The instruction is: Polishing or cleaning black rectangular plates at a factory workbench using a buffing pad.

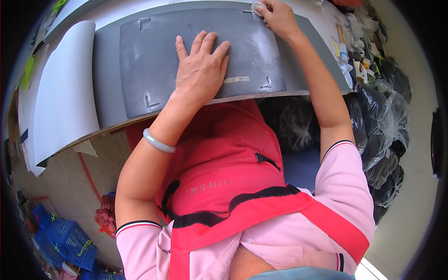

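A dark grey template sheet [158,60] lies on a larger grey sheet of material [305,60] on the table. It has corner-shaped slots near its corners, with white chalk smears around them. My left hand [200,70] is pressed flat on the middle of the template, fingers spread. Between the thumb and fingers of my right hand [280,19] is a white round piece of chalk [257,8], at the slot in the template's far right corner. A small strip of pale tape [236,80] sticks to the template near its front edge.
The grey material curls over in a pale roll [67,84] at the left. Black plastic bags [380,121] and small clutter line the right side. Below left, blue plastic baskets [70,240] and a red bag [106,217] stand on the floor. I wear a red apron [224,154].
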The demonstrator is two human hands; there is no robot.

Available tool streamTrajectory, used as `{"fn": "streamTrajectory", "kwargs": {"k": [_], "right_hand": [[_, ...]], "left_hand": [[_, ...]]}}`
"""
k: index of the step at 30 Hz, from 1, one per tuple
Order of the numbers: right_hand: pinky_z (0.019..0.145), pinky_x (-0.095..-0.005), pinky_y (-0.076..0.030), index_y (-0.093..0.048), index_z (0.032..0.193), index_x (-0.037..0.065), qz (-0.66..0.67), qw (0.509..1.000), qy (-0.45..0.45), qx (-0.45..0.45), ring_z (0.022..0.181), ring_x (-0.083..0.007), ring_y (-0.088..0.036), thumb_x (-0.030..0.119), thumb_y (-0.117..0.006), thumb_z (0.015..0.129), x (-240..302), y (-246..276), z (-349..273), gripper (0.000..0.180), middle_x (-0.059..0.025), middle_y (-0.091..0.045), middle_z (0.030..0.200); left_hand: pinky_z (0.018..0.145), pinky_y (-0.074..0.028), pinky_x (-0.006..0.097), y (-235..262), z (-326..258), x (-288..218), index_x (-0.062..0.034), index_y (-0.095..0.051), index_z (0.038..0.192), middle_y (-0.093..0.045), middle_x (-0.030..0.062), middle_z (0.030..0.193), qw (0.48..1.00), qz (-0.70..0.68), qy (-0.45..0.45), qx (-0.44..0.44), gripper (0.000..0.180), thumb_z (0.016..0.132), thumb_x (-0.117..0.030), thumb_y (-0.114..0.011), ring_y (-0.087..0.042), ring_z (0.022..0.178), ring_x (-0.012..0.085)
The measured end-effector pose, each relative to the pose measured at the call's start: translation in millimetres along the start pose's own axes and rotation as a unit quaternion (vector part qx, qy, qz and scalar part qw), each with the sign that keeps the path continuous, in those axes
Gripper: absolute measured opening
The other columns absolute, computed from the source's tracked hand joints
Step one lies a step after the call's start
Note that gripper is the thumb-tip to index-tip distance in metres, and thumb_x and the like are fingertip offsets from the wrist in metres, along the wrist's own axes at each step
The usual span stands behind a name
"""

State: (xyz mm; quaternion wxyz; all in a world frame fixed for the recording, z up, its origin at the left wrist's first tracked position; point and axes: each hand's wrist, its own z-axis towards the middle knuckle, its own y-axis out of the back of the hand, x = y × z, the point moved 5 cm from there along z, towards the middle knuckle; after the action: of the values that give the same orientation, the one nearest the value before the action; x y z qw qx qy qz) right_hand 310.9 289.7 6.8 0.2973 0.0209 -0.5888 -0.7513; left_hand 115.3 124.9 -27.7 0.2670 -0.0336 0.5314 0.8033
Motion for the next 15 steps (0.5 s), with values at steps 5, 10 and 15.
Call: {"fn": "streamTrajectory", "kwargs": {"k": [5, 10, 15], "right_hand": [[0.061, -0.0393, -0.053, -0.064, 0.097, 0.001, 0.094, 0.984, -0.149, -0.019, 0.063, -0.0247, -0.067, 0.017, -0.062, 0.086, -11.3, -12.5, -1.7, 0.019, -0.0149, -0.068, 0.074], [0.053, -0.0322, -0.052, -0.064, 0.096, 0.0, 0.054, 0.986, -0.124, 0.1, 0.057, -0.0162, -0.065, 0.013, -0.063, 0.085, 2.2, -3.9, 21.7, 0.017, -0.0101, -0.069, 0.074], [0.052, -0.0297, -0.051, -0.067, 0.094, -0.001, 0.26, 0.956, -0.133, 0.026, 0.06, -0.0117, -0.064, 0.011, -0.063, 0.093, 48.3, -1.7, 25.4, 0.013, -0.0075, -0.067, 0.071]], "left_hand": [[0.116, -0.024, 0.065, -2.5, -1.1, 0.1, -0.0173, -0.062, 0.132, -0.054, 0.0095, 0.14, 1.0, 0.026, 0.003, 0.007, 0.033, 0.1, -0.025, -0.057, -0.044, 0.139, 0.0302], [0.114, -0.021, 0.071, -3.0, -1.1, 1.7, -0.0145, -0.064, 0.13, -0.055, 0.0132, 0.14, 1.0, 0.009, 0.0, -0.009, 0.034, 0.099, -0.026, -0.057, -0.045, 0.138, 0.0321], [0.112, -0.021, 0.074, -5.5, -1.7, 1.2, -0.0141, -0.063, 0.13, -0.054, 0.0128, 0.139, 1.0, 0.014, -0.003, -0.014, 0.035, 0.098, -0.027, -0.057, -0.044, 0.139, 0.0324]]}}
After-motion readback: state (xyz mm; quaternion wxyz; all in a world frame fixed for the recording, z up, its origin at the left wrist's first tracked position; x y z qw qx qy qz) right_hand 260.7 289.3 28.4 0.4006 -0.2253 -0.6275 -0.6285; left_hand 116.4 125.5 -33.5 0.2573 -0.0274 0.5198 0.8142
